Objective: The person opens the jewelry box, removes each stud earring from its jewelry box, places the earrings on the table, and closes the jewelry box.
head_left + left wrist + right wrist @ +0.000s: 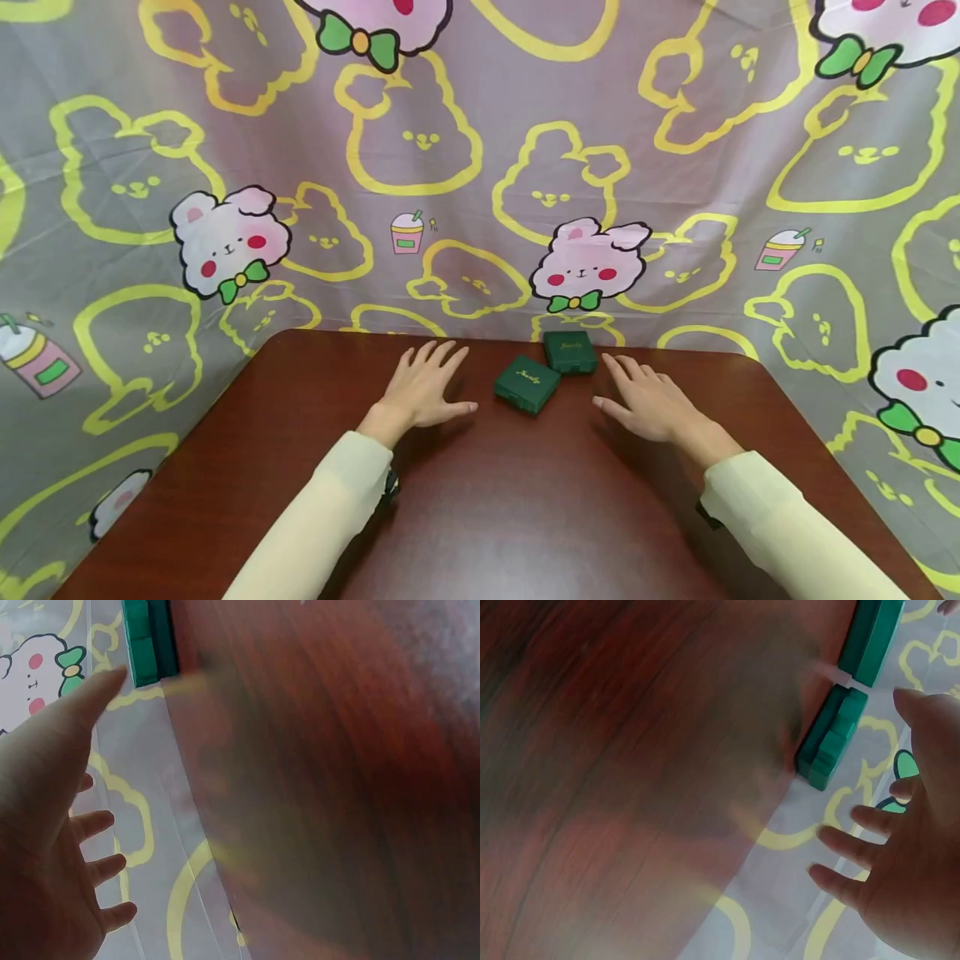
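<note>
Two small dark green jewelry boxes with gold lettering lie near the far edge of the table. The nearer jewelry box [527,384] is turned at an angle; the farther jewelry box [570,352] stands behind it to the right, lids down on both. My left hand [423,387] hovers left of the nearer box, fingers spread and thumb pointing toward it. On the other side, my right hand [648,396] is held right of the farther box, fingers extended. Neither hand holds anything. In the right wrist view the farther box [832,739] shows its edge beyond the thumb.
The dark red-brown wooden table [510,517] has a glossy surface and rounded far corners. A grey curtain [465,167] printed with yellow outlines, rabbits and drink cups hangs right behind and along the sides of it.
</note>
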`<move>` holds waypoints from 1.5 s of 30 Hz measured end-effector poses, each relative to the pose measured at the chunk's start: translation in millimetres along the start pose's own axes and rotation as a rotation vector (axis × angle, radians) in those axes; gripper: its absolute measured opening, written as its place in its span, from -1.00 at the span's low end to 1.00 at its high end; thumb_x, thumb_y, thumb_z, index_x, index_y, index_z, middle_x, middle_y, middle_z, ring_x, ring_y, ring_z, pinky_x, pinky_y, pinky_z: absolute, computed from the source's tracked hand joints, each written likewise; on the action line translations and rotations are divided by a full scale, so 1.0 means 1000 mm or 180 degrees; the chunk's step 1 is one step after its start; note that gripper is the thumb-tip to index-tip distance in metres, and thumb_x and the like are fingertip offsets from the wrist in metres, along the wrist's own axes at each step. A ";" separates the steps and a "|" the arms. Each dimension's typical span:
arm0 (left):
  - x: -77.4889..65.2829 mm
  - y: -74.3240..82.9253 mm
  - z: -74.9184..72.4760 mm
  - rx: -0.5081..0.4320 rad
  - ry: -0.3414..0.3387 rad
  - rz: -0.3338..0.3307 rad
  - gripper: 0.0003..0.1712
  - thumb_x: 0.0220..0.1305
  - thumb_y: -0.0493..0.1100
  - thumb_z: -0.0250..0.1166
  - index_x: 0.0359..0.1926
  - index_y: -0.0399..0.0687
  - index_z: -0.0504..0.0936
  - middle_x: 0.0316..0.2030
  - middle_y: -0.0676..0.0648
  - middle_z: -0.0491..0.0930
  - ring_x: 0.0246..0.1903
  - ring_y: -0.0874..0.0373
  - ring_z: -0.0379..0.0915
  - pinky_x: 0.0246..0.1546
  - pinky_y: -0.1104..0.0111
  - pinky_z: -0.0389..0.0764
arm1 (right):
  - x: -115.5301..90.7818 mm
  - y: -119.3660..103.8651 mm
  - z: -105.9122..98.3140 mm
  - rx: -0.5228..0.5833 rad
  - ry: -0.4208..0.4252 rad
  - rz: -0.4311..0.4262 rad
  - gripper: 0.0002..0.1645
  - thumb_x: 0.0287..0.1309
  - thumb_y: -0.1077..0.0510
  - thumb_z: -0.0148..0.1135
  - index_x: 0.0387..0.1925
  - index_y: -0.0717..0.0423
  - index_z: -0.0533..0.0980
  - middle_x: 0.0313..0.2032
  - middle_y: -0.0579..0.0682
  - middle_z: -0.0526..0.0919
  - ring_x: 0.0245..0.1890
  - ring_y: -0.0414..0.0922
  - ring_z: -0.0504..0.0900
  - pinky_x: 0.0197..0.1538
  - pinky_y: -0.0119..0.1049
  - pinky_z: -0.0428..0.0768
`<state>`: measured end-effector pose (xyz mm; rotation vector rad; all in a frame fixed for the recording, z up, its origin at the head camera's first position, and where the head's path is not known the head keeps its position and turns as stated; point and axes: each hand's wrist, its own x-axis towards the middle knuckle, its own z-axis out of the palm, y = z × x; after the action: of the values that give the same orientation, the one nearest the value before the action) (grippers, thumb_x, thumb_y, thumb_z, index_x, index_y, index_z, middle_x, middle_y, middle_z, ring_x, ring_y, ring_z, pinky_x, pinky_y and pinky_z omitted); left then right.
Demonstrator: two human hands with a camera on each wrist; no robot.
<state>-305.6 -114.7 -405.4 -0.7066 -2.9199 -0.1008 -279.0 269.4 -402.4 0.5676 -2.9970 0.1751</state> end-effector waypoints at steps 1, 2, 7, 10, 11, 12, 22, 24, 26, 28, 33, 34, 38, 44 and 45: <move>0.001 0.001 0.000 -0.0004 0.0009 0.0009 0.12 0.21 0.49 0.27 0.61 0.11 0.10 0.55 -0.13 0.13 0.51 -0.23 0.00 0.41 -0.23 0.07 | 0.001 -0.001 -0.001 0.0018 -0.0011 -0.0014 -0.01 0.41 -0.25 0.16 0.56 0.27 0.08 0.42 0.34 0.27 0.34 0.36 0.34 0.28 0.36 0.33; 0.001 0.001 0.001 -0.0009 0.0002 0.0015 0.12 0.20 0.48 0.29 0.61 0.10 0.11 0.54 -0.13 0.15 0.51 -0.23 0.02 0.41 -0.22 0.08 | 0.003 -0.002 -0.001 0.0034 -0.0028 -0.0030 -0.01 0.40 -0.24 0.17 0.55 0.29 0.09 0.41 0.35 0.29 0.33 0.35 0.36 0.26 0.35 0.36; 0.003 0.005 0.002 -0.0075 -0.0010 0.0046 0.11 0.17 0.42 0.38 0.58 0.04 0.18 0.49 -0.15 0.24 0.46 -0.22 0.12 0.36 -0.20 0.19 | 0.008 -0.007 -0.002 0.0055 -0.0102 -0.0100 -0.01 0.38 -0.23 0.20 0.51 0.35 0.14 0.35 0.36 0.37 0.29 0.30 0.44 0.21 0.27 0.47; 0.007 0.008 -0.001 -0.0154 0.0011 0.0046 0.09 0.17 0.37 0.41 0.56 0.02 0.22 0.46 -0.15 0.29 0.44 -0.20 0.17 0.35 -0.17 0.23 | 0.011 -0.009 -0.003 0.0111 -0.0095 -0.0091 -0.01 0.37 -0.22 0.22 0.50 0.35 0.16 0.34 0.37 0.39 0.29 0.30 0.44 0.22 0.27 0.47; 0.009 0.009 -0.002 -0.0169 -0.0001 0.0040 0.08 0.17 0.37 0.41 0.56 0.03 0.22 0.45 -0.14 0.30 0.43 -0.20 0.18 0.34 -0.16 0.24 | 0.013 -0.010 -0.004 0.0146 -0.0099 -0.0090 -0.01 0.36 -0.22 0.23 0.50 0.36 0.16 0.35 0.38 0.38 0.30 0.30 0.43 0.22 0.27 0.46; 0.011 0.010 -0.004 -0.0215 -0.0025 0.0029 0.08 0.18 0.36 0.42 0.56 0.02 0.22 0.45 -0.14 0.30 0.43 -0.19 0.19 0.35 -0.15 0.24 | 0.014 -0.010 -0.004 0.0188 -0.0106 -0.0083 -0.01 0.36 -0.22 0.23 0.50 0.36 0.16 0.36 0.38 0.37 0.31 0.30 0.42 0.23 0.28 0.45; 0.023 0.023 -0.001 -0.0532 -0.0262 -0.0004 0.07 0.20 0.31 0.43 0.57 0.01 0.20 0.44 -0.12 0.33 0.35 -0.14 0.32 0.30 -0.10 0.35 | 0.026 -0.017 0.005 0.0789 -0.0268 -0.0019 0.01 0.31 -0.18 0.31 0.54 0.23 0.12 0.41 0.32 0.33 0.36 0.27 0.39 0.21 0.39 0.40; 0.024 0.025 0.001 -0.0651 -0.0313 -0.0003 0.07 0.20 0.30 0.43 0.57 0.01 0.19 0.45 -0.12 0.32 0.35 -0.13 0.33 0.29 -0.11 0.36 | 0.027 -0.019 0.009 0.0923 -0.0286 -0.0045 0.01 0.30 -0.16 0.34 0.53 0.24 0.13 0.38 0.30 0.36 0.34 0.25 0.41 0.20 0.37 0.42; 0.025 0.028 0.003 -0.0793 -0.0346 0.0013 0.06 0.20 0.26 0.45 0.57 0.00 0.19 0.45 -0.13 0.31 0.36 -0.13 0.34 0.29 -0.13 0.37 | 0.028 -0.021 0.013 0.1030 -0.0287 -0.0087 0.00 0.28 -0.13 0.36 0.52 0.26 0.14 0.37 0.29 0.37 0.33 0.24 0.42 0.22 0.33 0.42; 0.027 0.031 0.005 -0.0902 -0.0376 0.0043 0.06 0.19 0.24 0.47 0.56 -0.02 0.20 0.45 -0.14 0.31 0.37 -0.11 0.33 0.27 -0.12 0.39 | 0.030 -0.024 0.015 0.1129 -0.0271 -0.0110 0.00 0.26 -0.10 0.39 0.51 0.27 0.15 0.37 0.29 0.36 0.33 0.23 0.42 0.25 0.29 0.43; 0.033 0.037 0.009 -0.1091 -0.0477 0.0043 0.08 0.16 0.20 0.50 0.56 -0.01 0.19 0.47 -0.15 0.28 0.42 -0.06 0.27 0.27 -0.13 0.39 | 0.036 -0.032 0.020 0.1226 -0.0246 -0.0102 0.04 0.19 -0.14 0.44 0.50 0.25 0.18 0.37 0.29 0.35 0.35 0.26 0.38 0.29 0.27 0.40; 0.034 0.039 0.010 -0.1122 -0.0501 0.0028 0.08 0.16 0.20 0.50 0.57 -0.01 0.19 0.47 -0.16 0.27 0.42 -0.06 0.26 0.28 -0.15 0.38 | 0.037 -0.034 0.020 0.1223 -0.0262 -0.0089 0.07 0.17 -0.16 0.45 0.50 0.26 0.18 0.37 0.29 0.34 0.35 0.27 0.38 0.29 0.27 0.40; 0.037 0.043 0.014 -0.1185 -0.0597 -0.0041 0.08 0.20 0.20 0.47 0.58 -0.04 0.15 0.50 -0.19 0.23 0.45 -0.09 0.21 0.30 -0.17 0.33 | 0.040 -0.042 0.024 0.1165 -0.0352 0.0004 0.21 0.10 -0.28 0.46 0.52 0.30 0.14 0.38 0.31 0.32 0.31 0.25 0.42 0.31 0.29 0.35; 0.041 0.048 0.012 -0.1306 -0.0610 -0.0094 0.07 0.21 0.16 0.47 0.57 -0.10 0.15 0.46 -0.23 0.27 0.40 -0.15 0.27 0.30 -0.15 0.35 | 0.046 -0.050 0.027 0.1165 -0.0307 0.0059 0.27 0.03 -0.32 0.49 0.50 0.34 0.15 0.37 0.31 0.33 0.30 0.26 0.42 0.32 0.31 0.31; 0.042 0.049 0.011 -0.1310 -0.0613 -0.0098 0.07 0.21 0.16 0.47 0.56 -0.12 0.16 0.45 -0.23 0.28 0.39 -0.14 0.29 0.29 -0.13 0.37 | 0.047 -0.050 0.027 0.1169 -0.0291 0.0046 0.27 0.03 -0.31 0.50 0.50 0.35 0.15 0.37 0.32 0.34 0.30 0.27 0.43 0.31 0.32 0.32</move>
<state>-321.7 -51.3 -408.6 -0.7613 -3.1269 -0.6895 -306.0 202.4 -419.3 0.5974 -3.0731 0.7304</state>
